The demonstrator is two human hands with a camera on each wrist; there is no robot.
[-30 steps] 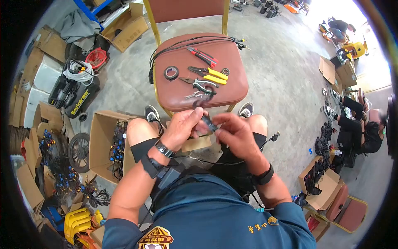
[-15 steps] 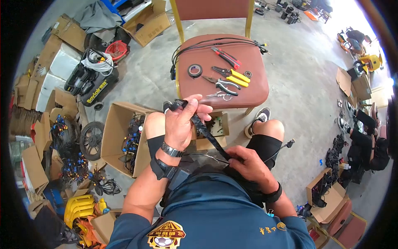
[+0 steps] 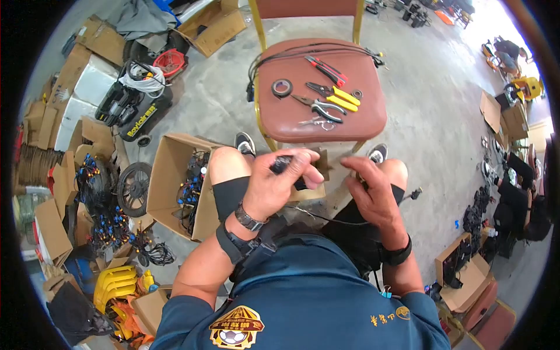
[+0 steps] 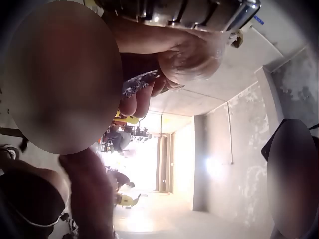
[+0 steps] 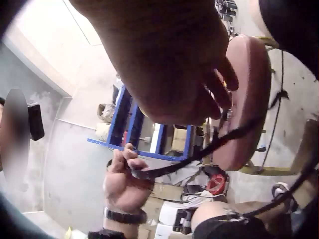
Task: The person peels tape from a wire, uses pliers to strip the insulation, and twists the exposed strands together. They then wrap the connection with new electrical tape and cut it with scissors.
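Note:
My left hand (image 3: 281, 178) grips a black cable wrapped in shiny tape (image 3: 282, 164), part of which shows above the thumb. In the left wrist view the glossy wrapping (image 4: 140, 83) sits in the curled fingers. My right hand (image 3: 376, 192) hovers to the right, its fingers loosely bent and nothing visible in them. Seen from the right wrist, the dark wrapped length (image 5: 199, 155) runs from the left hand past the right fingers (image 5: 212, 94), which stand apart from it. A thinner black cable (image 3: 338, 220) lies across the lap to a connector (image 3: 416, 193) beyond the right thigh.
On the chair seat (image 3: 361, 125) lie needle-nose pliers (image 3: 319, 108), yellow-handled wire strippers (image 3: 338, 97), a red cutter (image 3: 326, 71), a tape roll (image 3: 282, 88), small scissors (image 3: 318, 122) and looped cables (image 3: 315, 48). A carton of wiring (image 3: 169, 192) stands beside the left knee.
The wrapped length spanned both hands half a second ago; now the right hand is off it and has moved up and outward. My left hand keeps its grip, slightly lower and further right.

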